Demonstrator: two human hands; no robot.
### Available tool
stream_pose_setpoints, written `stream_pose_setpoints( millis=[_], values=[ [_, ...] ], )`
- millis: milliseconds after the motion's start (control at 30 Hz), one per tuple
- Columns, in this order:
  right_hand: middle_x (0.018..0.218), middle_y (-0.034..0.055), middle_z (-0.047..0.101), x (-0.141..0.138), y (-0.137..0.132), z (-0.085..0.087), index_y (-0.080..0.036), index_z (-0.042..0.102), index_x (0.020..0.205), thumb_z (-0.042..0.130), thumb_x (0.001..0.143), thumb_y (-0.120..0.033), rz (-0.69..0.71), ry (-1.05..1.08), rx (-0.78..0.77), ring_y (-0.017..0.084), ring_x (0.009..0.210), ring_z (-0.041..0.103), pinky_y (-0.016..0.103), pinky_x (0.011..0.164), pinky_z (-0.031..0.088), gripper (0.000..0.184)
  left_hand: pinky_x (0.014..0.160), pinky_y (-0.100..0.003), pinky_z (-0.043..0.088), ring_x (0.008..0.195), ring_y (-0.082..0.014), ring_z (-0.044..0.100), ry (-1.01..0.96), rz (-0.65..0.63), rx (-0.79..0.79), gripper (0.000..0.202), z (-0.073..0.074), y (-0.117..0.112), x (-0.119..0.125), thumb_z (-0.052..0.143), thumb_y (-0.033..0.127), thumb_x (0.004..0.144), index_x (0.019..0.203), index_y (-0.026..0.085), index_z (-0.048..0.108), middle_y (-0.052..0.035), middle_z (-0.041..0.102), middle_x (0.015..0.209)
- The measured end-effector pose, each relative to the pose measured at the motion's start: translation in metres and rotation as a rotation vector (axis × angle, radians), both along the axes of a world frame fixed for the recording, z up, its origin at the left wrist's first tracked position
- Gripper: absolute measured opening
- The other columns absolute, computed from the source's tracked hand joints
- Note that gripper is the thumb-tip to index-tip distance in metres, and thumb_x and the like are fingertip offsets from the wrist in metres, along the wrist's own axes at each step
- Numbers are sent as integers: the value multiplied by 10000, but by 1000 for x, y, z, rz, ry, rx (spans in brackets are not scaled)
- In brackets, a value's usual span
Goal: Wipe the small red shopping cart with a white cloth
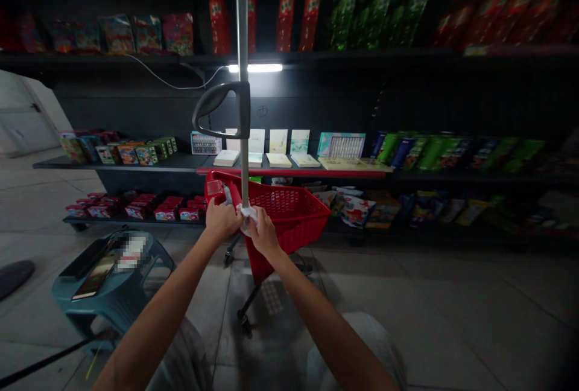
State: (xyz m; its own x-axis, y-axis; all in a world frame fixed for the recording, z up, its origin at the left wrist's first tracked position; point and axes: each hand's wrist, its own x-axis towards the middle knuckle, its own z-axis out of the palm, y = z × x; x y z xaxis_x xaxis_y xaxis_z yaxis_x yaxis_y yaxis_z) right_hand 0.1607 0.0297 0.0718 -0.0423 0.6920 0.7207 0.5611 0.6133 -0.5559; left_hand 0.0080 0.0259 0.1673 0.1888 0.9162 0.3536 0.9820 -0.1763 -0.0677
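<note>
A red wheeled shopping basket (289, 210) stands on the tiled floor in front of me, with its grey telescopic handle pole (243, 137) raised straight up and a dark grip (221, 110) on it. Both my hands meet at the foot of the pole, on the basket's near rim. My left hand (221, 220) is curled closed against the pole's base. My right hand (265, 235) is closed on a white cloth (248, 217) pressed against the pole where it joins the basket.
A teal plastic stool (111, 288) with a phone on it stands at the left. Dark store shelves (294, 171) behind the basket carry boxes, notebooks, snack bags and bottles. My knees show at the bottom. Open tiled floor lies to the right.
</note>
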Motion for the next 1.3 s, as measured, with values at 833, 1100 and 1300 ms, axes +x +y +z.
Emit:
stream_pose_setpoints(
  millis=[833, 1100, 1300],
  values=[
    [1322, 172, 639, -12, 69, -18, -159, 518, 1390, 422, 1067, -406, -66, -108, -91, 280, 1217, 625, 421, 1056, 493, 418, 1041, -489, 440, 1105, -310, 673, -197, 145, 200, 547, -20, 72, -32, 317, 332, 1038, 1015, 111, 816, -211, 771, 1066],
    [1172, 135, 697, -16, 82, -6, -208, 600, 1242, 455, 1049, -448, -126, -75, -262, 256, 1031, 676, 376, 941, 514, 341, 983, -444, 452, 1159, -292, 606, -117, 48, 98, 524, -19, 78, -43, 294, 348, 1077, 1089, 158, 783, -173, 752, 1099],
    [984, 95, 723, -60, 130, 54, -190, 578, 1234, 229, 1091, -441, -32, 145, -203, 243, 838, 689, 338, 728, 535, 453, 1028, -463, 437, 1198, -307, 605, -181, 93, 79, 517, -17, 76, -39, 324, 322, 1065, 1075, 80, 781, -218, 743, 1126]
  ],
)
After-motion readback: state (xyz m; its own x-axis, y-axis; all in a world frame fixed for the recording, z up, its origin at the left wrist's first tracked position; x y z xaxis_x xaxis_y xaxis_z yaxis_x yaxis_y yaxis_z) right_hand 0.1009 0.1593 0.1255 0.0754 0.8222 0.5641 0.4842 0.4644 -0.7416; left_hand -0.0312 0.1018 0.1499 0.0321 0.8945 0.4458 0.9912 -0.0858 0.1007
